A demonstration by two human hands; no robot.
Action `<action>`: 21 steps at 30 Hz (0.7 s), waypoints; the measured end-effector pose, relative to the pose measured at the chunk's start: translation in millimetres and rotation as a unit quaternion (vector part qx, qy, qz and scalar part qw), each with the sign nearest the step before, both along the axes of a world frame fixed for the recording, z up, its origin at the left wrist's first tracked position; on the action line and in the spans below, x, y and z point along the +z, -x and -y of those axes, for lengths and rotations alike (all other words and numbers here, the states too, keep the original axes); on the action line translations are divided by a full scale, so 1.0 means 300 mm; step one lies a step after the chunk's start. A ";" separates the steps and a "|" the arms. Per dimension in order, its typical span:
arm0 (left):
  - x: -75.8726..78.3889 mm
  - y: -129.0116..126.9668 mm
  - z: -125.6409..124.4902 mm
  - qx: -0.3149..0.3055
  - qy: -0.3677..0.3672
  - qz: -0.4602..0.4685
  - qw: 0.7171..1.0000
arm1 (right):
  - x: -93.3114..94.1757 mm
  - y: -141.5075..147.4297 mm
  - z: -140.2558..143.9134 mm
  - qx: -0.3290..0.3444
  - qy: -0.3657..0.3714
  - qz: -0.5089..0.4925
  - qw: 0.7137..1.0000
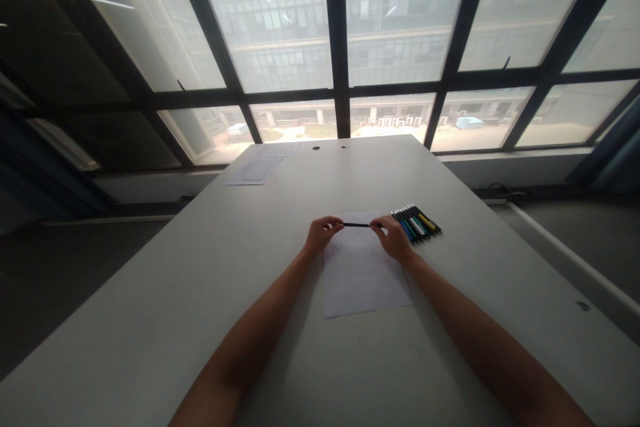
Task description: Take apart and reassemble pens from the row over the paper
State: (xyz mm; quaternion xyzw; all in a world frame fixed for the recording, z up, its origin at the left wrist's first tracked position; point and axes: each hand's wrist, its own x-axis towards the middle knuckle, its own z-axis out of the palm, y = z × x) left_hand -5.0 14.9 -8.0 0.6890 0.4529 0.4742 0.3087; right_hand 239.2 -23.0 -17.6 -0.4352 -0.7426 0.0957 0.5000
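Observation:
A slim black pen (357,225) lies level between my two hands, above the far part of a white sheet of paper (367,280). My left hand (323,233) pinches its left end, and my right hand (393,237) pinches its right end. Just right of my right hand, a row of dark pens or markers (417,223) lies side by side on the table, some showing blue, green, white and yellow. My fingers hide both tips of the held pen.
The white table (210,287) stretches away toward large dark-framed windows. Printed sheets (255,170) lie at its far left. Two small dark round spots (316,148) sit near the far edge. A small dark mark or label (583,305) shows near the right edge.

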 end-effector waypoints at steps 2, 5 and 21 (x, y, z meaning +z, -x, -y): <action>0.001 0.000 0.001 -0.002 -0.002 0.007 1.000 | -0.002 -0.001 0.000 0.002 0.010 0.000 1.000; 0.000 0.002 -0.002 -0.011 -0.006 0.018 1.000 | -0.008 0.000 -0.001 -0.002 0.027 0.005 1.000; -0.008 0.007 -0.013 -0.026 -0.014 0.025 0.999 | -0.032 0.006 -0.009 0.004 0.079 0.057 0.995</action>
